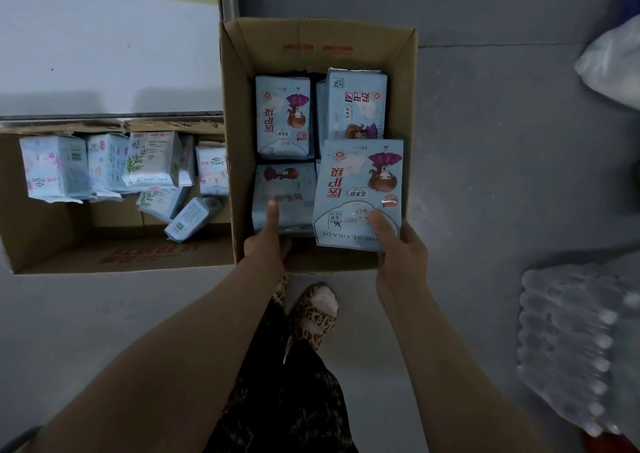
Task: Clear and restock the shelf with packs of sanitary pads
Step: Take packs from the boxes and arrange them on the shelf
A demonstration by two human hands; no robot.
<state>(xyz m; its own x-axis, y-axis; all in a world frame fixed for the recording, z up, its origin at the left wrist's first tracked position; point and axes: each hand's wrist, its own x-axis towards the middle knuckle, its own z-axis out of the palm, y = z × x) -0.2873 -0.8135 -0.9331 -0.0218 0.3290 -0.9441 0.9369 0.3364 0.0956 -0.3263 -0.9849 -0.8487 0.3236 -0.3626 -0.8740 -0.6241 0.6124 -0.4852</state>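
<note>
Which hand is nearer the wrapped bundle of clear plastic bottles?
Right. The right hand is left of the bundle, gripping a pale blue pack; the left hand, farther left, grips another pack.

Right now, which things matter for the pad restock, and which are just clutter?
Job: right hand gripping raised pack; left hand gripping lower-left pack; open box; side box of packs.
Lying about: wrapped bottles; white bag; leopard slipper.

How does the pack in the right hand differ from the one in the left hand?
The right pack, gripped by the right hand, is raised over the cardboard box rim and bright; the left pack, gripped by the left hand, sits lower inside, shadowed, blurred. Both are light blue, showing a purple-hatted figure.
</note>
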